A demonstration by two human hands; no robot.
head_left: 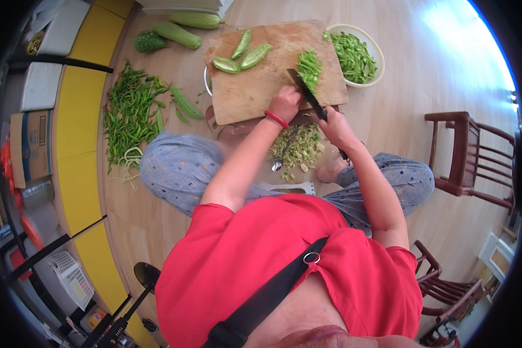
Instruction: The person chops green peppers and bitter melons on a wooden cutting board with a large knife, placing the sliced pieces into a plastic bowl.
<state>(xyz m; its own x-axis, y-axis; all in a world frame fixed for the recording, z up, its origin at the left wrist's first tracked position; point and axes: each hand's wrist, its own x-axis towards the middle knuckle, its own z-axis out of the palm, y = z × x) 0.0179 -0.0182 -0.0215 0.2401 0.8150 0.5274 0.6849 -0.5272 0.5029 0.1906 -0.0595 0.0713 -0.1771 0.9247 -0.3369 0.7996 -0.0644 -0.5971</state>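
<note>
My right hand (337, 129) grips the dark handle of a kitchen knife (309, 94), whose blade rests over a wooden cutting board (238, 100). Close beside the blade, on the board's near edge, my left hand (285, 103) has its fingers curled down; whatever lies under them is hidden. A red band circles that wrist. Thin green slices (310, 68) lie in a strip along the knife's far side. Several hollowed green gourd pieces (255, 56) sit at the board's far left. A pale bowl (379, 64) behind the board's right edge holds more green slices (354, 57).
Seedy pulp (305, 148) and a metal spoon (278, 163) lie between my legs. A heap of green peppers (130, 104) spreads at the left, with whole gourds (177, 35) beyond. Wooden chairs (459, 153) stand at the right; yellow-fronted cabinets (78, 116) line the left.
</note>
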